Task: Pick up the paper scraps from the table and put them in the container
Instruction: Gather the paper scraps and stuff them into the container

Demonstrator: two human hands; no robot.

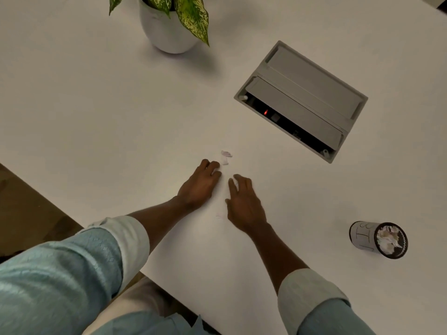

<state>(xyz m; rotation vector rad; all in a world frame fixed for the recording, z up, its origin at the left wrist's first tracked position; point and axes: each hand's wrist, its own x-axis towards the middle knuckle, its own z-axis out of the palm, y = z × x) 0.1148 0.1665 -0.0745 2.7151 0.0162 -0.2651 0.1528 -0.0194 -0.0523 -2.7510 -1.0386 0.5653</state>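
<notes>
Two small white paper scraps (226,157) lie on the white table (121,117), just beyond my left hand's fingertips. My left hand (200,186) rests on the table with its fingers curled, and it pinches a white scrap at the fingertips. Close to its right, my right hand (245,204) lies palm down, a bit of white paper showing between its curled fingers. A faint scrap (219,216) lies beside my right thumb. The round container (360,235), white-sided with a dark rim, stands at the right with several scraps in it, apart from both hands.
A grey cable box (314,76) is set into the table beyond my right hand, its flap open and a red light inside. A white pot with a green plant (167,32) stands at the far side. The table's edge (79,222) runs diagonally at the left.
</notes>
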